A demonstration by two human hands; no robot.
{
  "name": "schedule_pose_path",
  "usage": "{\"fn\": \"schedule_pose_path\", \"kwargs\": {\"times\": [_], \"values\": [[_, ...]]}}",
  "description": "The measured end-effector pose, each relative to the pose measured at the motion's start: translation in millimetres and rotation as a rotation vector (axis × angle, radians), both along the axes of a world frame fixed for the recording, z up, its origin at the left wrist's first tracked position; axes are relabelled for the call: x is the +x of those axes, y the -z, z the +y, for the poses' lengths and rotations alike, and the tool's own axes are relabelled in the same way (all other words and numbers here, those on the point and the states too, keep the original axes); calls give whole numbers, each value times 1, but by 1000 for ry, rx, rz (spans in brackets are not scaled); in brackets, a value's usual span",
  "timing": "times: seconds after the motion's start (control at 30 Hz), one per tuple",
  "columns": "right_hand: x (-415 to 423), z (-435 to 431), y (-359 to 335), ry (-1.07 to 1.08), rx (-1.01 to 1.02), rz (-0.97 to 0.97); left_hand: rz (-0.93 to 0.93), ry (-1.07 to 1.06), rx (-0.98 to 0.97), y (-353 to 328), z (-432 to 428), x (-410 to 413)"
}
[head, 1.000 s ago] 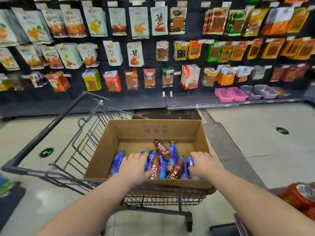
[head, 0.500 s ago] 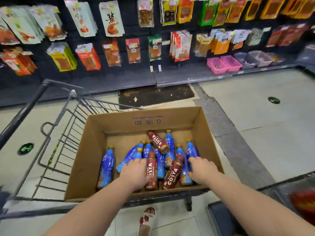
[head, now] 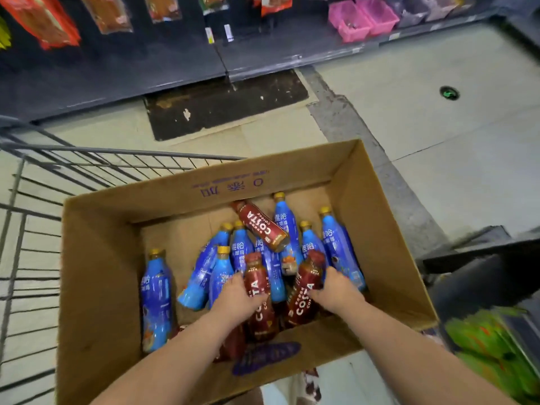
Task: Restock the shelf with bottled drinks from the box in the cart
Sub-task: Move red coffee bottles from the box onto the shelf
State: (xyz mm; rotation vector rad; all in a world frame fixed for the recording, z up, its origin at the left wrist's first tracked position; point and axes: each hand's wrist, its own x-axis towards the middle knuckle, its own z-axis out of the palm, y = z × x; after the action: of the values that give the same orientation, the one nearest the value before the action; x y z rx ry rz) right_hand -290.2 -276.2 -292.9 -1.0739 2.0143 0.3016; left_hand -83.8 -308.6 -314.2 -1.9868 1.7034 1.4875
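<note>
An open cardboard box (head: 96,258) sits in a wire cart (head: 32,217). Several blue bottles with gold caps (head: 156,290) and brown Costa coffee bottles lie loose inside it. My left hand (head: 235,296) reaches into the box and grips one brown Costa bottle (head: 257,285) by its middle. My right hand (head: 334,287) grips a second brown Costa bottle (head: 304,296) from its right side. A third Costa bottle (head: 261,226) lies across the blue ones farther back. Both held bottles still lie among the others.
A dark low shelf (head: 146,68) with hanging snack packs runs along the far side, with pink bins (head: 353,21) at its right. A dark floor mat (head: 225,103) lies before it. Green packs (head: 493,346) sit at the right edge. A shoe (head: 311,387) shows below the box.
The view has tilted down and closer over the box. Both hands, which lay flat on the bottles, have curled round one brown Costa bottle each.
</note>
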Motion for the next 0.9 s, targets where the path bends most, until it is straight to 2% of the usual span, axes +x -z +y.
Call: {"fn": "schedule_pose_path", "kwargs": {"times": [0.2, 0.37, 0.6, 0.77, 0.9], "values": [[14, -4, 35, 357, -6, -88, 54, -193, 109, 32, -9, -11], [28, -3, 56, 562, -73, -58, -58, -234, 111, 44, -10, -19], [33, -7, 68, 664, -70, -4, -170, -236, 83, 49, -3, -30], [32, -5, 62, 589, -143, -75, -78, -318, 54, 48, -2, -28], [28, -3, 44, 621, -216, -169, 63, -315, 44, 38, 3, -22]]}}
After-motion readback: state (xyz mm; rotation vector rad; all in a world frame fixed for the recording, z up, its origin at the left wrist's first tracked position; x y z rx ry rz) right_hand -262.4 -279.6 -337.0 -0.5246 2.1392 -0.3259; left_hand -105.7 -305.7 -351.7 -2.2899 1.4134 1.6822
